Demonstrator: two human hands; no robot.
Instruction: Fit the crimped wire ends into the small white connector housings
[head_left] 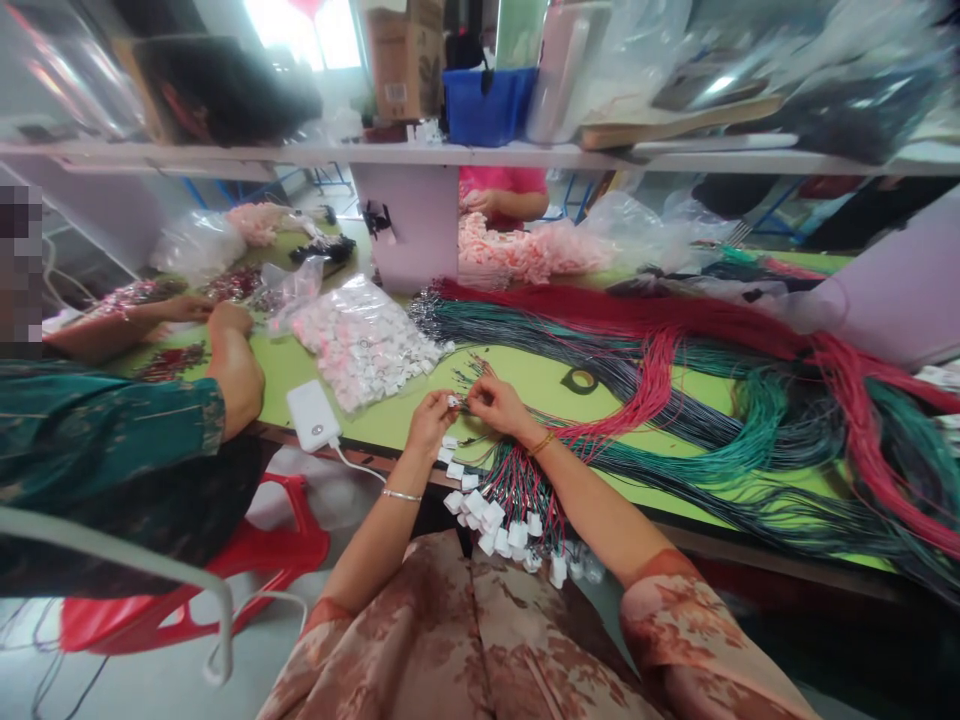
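Observation:
Between the fingertips of my left hand (430, 422) is a small white connector (452, 401), pinched near the table's front edge. My right hand (498, 404) is closed right beside it, its fingers pinching a thin wire whose tip I cannot make out. Loose wire ends (471, 368) lie on the table just behind my hands. Below them, a bunch of wires fitted with white connectors (491, 516) hangs over the table edge toward my lap. A clear bag of white connectors (367, 340) lies behind my left hand.
Long bundles of red wires (645, 385) and green wires (727, 440) cover the table's right side. A roll of black tape (580, 380) and a white power bank (313, 414) with a cable lie nearby. At left, a co-worker's arm (234, 370) rests over the table; a red stool (277, 550) stands below.

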